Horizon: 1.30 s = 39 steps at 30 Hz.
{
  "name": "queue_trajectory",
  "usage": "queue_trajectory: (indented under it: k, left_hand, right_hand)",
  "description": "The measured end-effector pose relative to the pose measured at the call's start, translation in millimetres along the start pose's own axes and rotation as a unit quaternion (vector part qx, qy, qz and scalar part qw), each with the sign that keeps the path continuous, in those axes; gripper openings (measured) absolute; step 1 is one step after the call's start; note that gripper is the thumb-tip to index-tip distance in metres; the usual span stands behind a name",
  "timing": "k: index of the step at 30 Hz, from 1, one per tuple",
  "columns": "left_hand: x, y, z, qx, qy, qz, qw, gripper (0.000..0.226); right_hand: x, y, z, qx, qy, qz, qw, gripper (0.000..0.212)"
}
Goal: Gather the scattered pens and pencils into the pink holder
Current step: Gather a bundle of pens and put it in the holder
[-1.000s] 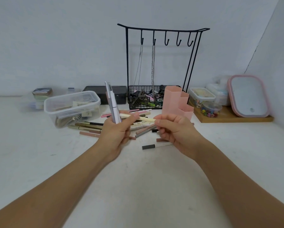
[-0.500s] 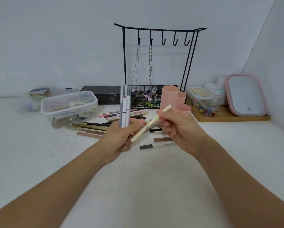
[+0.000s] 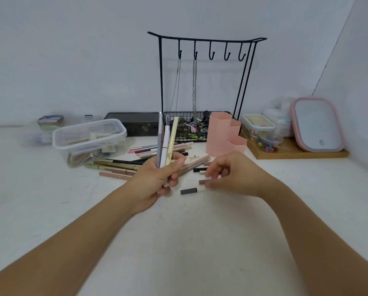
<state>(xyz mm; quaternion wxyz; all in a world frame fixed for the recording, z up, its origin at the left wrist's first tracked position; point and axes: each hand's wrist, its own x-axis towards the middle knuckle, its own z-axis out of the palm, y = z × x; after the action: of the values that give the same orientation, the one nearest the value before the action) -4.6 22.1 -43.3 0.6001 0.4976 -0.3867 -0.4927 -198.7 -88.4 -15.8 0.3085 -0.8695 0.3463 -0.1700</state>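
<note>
The cream pen (image 3: 171,142) has been passed into the left hand (image 3: 155,180), where three upright pens are being gripped. The right hand (image 3: 232,174), loosely open, is being lowered over scattered pens (image 3: 123,165) before the pink holder (image 3: 223,135).

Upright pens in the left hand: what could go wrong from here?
The left hand grips three upright pens low down, so adding more could let one slip out. The right hand reaches down among the loose pens and may roll them. The pink plastic hexagonal holder stands close behind and could be knocked.
</note>
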Motion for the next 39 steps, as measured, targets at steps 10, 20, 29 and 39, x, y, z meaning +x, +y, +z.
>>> queue_trajectory:
  k: [10, 20, 29, 39]
  left_hand:
    - [4.4, 3.4, -2.0, -0.068, 0.066, -0.031, 0.995, 0.037]
    - [-1.5, -5.0, 8.1, 0.039, 0.032, 0.01, 0.999, 0.031]
    - [-5.3, -6.1, 12.0, 0.141, 0.038, 0.033, 0.989, 0.04]
    - [-1.8, -3.2, 4.7, 0.067, -0.005, 0.02, 0.998, 0.028]
  right_hand:
    - [-0.9, -6.2, 8.3, 0.046, 0.025, -0.025, 0.998, 0.002]
    - [-3.4, -38.1, 31.4, 0.463, 0.02, -0.002, 0.886, 0.004]
    - [-1.7, -38.7, 50.0, 0.429, 0.078, 0.005, 0.9, 0.005]
    - [7.3, -18.0, 32.1, 0.29, 0.037, -0.011, 0.956, 0.015]
